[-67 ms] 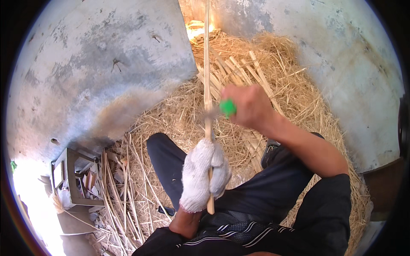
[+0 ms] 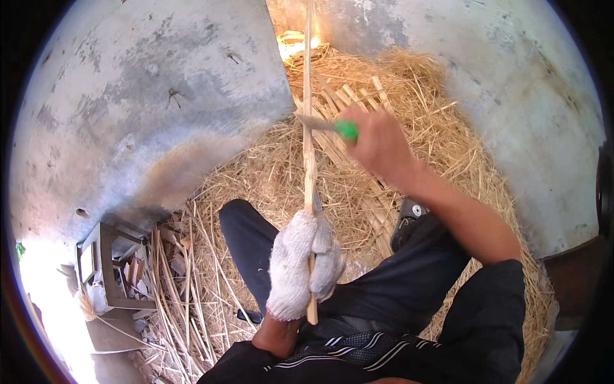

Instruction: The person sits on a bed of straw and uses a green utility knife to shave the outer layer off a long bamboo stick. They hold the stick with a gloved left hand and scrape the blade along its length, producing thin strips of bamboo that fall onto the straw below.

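A long, narrow strip of pale wood or bamboo [image 2: 308, 168] runs upright through the middle of the view, past the top edge. My left hand [image 2: 302, 265], in a white knitted glove, is closed round its lower part, and a short end sticks out below the fist. My bare right hand [image 2: 382, 144] grips the green handle of a knife [image 2: 318, 123]. The blade points left and lies across the strip, well above the glove. My fingers hide most of the handle.
Shavings [image 2: 256, 169] cover the floor, with cut strips [image 2: 348, 96] lying at the far side. Long thin strips [image 2: 182, 301] lie at the left beside a small wooden frame box [image 2: 112, 281]. Worn grey walls [image 2: 160, 83] stand left and right. My bent legs [image 2: 403, 256] are below.
My right hand has moved the knife up along the strip, away from the glove. My left hand has shifted very slightly down and left with the strip.
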The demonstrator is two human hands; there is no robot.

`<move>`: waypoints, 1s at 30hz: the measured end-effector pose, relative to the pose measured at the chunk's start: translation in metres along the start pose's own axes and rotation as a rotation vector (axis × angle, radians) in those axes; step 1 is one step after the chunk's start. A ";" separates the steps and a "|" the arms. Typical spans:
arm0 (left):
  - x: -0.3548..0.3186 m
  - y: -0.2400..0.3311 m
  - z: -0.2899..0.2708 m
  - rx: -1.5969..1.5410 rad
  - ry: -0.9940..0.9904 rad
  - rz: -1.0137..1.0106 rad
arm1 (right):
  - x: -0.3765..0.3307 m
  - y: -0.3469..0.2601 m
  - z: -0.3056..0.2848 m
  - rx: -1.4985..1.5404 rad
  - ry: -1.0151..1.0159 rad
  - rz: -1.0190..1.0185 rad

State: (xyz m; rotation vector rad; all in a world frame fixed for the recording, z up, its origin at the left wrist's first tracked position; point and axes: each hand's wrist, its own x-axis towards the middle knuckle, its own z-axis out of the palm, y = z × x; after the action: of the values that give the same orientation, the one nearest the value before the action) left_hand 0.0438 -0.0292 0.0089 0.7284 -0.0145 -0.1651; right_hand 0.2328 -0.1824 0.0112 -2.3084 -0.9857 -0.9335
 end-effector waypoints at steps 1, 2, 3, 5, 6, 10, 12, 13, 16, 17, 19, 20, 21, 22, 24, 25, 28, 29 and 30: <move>-0.001 -0.001 0.001 -0.001 0.003 -0.006 | 0.005 0.013 -0.002 -0.091 0.016 0.066; -0.002 -0.002 0.002 0.003 0.013 -0.008 | 0.010 0.023 -0.005 -0.120 0.032 0.133; 0.001 -0.002 0.004 0.004 0.011 0.002 | 0.018 0.036 -0.011 -0.156 0.054 0.188; -0.005 -0.006 0.004 -0.056 -0.005 -0.010 | 0.020 0.044 -0.020 -0.152 0.085 0.224; -0.008 -0.007 0.003 -0.086 -0.008 -0.019 | 0.017 0.043 -0.023 -0.115 0.091 0.205; -0.002 0.000 -0.002 -0.142 -0.013 -0.043 | 0.004 0.012 -0.022 0.147 -0.029 0.018; 0.000 0.002 -0.009 -0.179 -0.064 -0.063 | -0.001 -0.012 -0.020 0.223 -0.153 -0.010; 0.001 0.002 -0.012 -0.206 -0.083 -0.074 | -0.003 -0.021 -0.020 0.257 -0.214 -0.020; -0.003 0.001 -0.011 -0.243 -0.103 -0.133 | -0.006 -0.036 -0.019 0.250 0.001 -0.161; -0.004 0.001 -0.010 -0.248 -0.104 -0.152 | -0.006 -0.036 -0.017 0.249 0.029 -0.150; -0.005 0.000 -0.006 -0.160 -0.095 -0.151 | -0.007 -0.034 -0.012 0.249 0.086 -0.129; -0.005 -0.001 -0.005 -0.115 -0.090 -0.149 | -0.006 -0.033 -0.013 0.205 0.058 -0.080; -0.007 -0.002 -0.005 -0.079 -0.073 -0.139 | -0.003 -0.030 -0.015 0.162 0.030 -0.032; -0.007 -0.003 -0.005 -0.070 -0.062 -0.130 | 0.001 -0.025 -0.016 0.119 0.002 0.016; -0.010 -0.007 -0.005 -0.045 -0.044 -0.135 | 0.013 0.005 -0.009 -0.102 0.024 0.081; -0.015 -0.012 -0.001 -0.046 -0.048 -0.156 | 0.020 0.035 -0.008 -0.265 -0.028 0.250; -0.033 -0.023 -0.007 -0.035 -0.086 -0.126 | 0.044 0.104 -0.029 -0.273 -0.056 0.641; -0.036 -0.019 -0.005 0.047 -0.061 -0.122 | 0.040 0.114 -0.034 -0.247 -0.032 0.612; -0.038 -0.016 -0.002 0.123 -0.029 -0.124 | 0.031 0.122 -0.034 -0.220 -0.019 0.587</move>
State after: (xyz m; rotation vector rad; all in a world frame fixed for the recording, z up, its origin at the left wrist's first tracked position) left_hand 0.0037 -0.0335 -0.0019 0.8506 -0.0067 -0.2952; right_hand 0.3272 -0.2675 0.0393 -2.5677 -0.1764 -0.7938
